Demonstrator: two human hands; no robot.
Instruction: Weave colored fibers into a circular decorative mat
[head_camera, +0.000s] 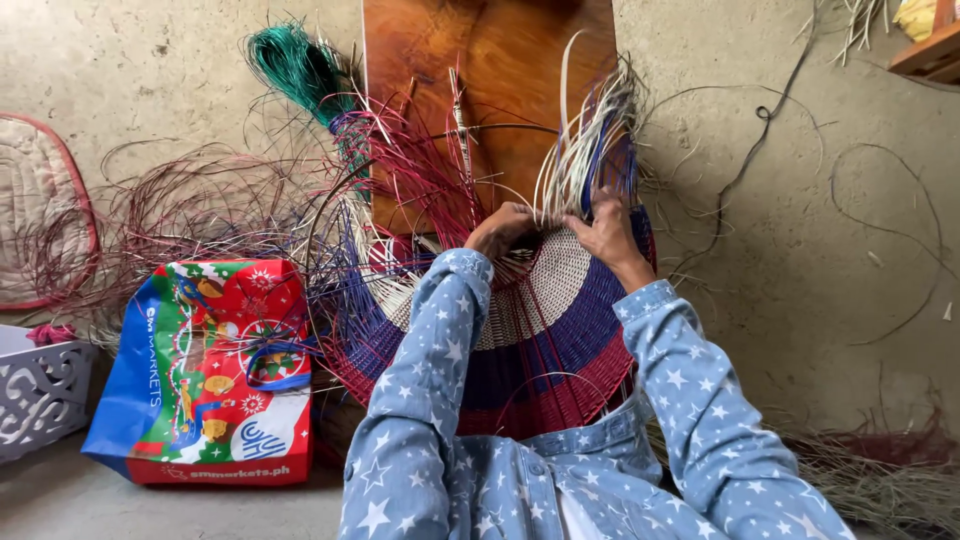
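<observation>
**Both hands at the upper rim of a half-woven basket**

Head view, looking down along both arms. Sleeves: light blue fabric with white stars.

The woven basket (540, 330) lies against the person's lap, its round bottom facing the camera. Centre is cream, then a band of dark blue, then dark red at the outer edge. Unwoven strands stick out from its upper edge: cream and blue ones upright at the right, red ones fanning to the left.

Left hand (500, 228): at the top edge of the weave, fingers curled in, pinching strands where the cream centre meets the loose ends. Closed on strands, though exactly which ones is not resolvable.

Right hand (607, 232): just beside the left, nearly touching it, fingers bent around the base of the upright cream strands (585, 150). Gripping.

Surroundings:
- Wooden board (490, 70), reddish brown, lies behind the basket.
- Bundle of green strands (300, 65), upper left of the board.
- Loose red-brown strands (180, 210) spread over the concrete floor (830, 260) to the left.
- Printed shopping bag (210, 370), red, blue and green, lies left of the basket.
- White cut-out crate (40, 390) at the far left edge.
- Dry straw-coloured fibres (880, 480) heaped at lower right.
</observation>
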